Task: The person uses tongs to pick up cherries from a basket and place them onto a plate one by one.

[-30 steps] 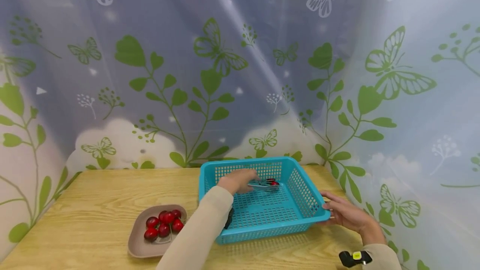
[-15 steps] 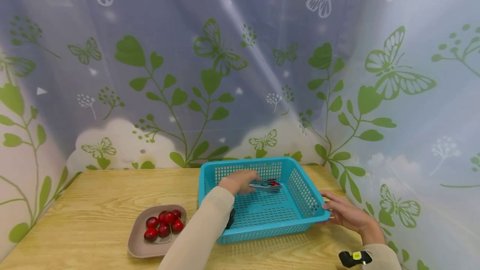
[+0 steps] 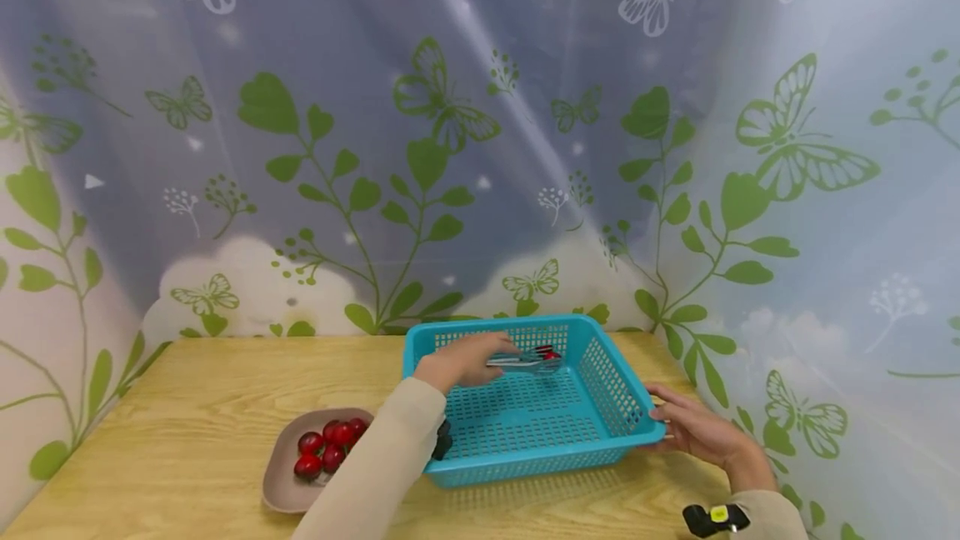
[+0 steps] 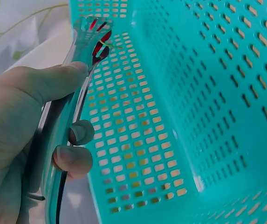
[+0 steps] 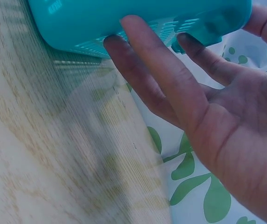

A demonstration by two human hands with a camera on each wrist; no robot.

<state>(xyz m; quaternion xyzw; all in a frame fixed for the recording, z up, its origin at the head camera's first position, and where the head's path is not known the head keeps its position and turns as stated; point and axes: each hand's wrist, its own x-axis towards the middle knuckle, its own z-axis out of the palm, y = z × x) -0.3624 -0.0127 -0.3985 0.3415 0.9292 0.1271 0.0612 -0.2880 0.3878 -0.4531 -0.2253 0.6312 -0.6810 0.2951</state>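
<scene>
My left hand (image 3: 461, 361) grips metal tongs (image 3: 513, 362) inside a blue slotted plastic basket (image 3: 536, 465). At their tips the tongs clasp a dark red cherry (image 3: 551, 356). In the left wrist view, my thumb presses one side of the tongs (image 4: 54, 140) and the fingers curl round the other. A thin green stem hangs from the cherry (image 4: 101, 45) there. My right hand (image 3: 705, 432) holds the basket's right front corner, thumb at the rim and fingers below. The right wrist view has those fingers (image 5: 166, 74) against the basket's outer wall.
Left of the basket, a shallow pinkish-beige dish (image 3: 276, 477) holds several red cherries (image 3: 332, 444), partly behind my left sleeve. Both stand on a wood-grain table (image 3: 217, 390). A curtain (image 3: 315, 148) printed with leaves and butterflies hangs behind and to the right.
The tongs and cherry have risen slightly off the basket's floor, and my left hand has shifted a little left. My right hand keeps its hold on the basket's corner.
</scene>
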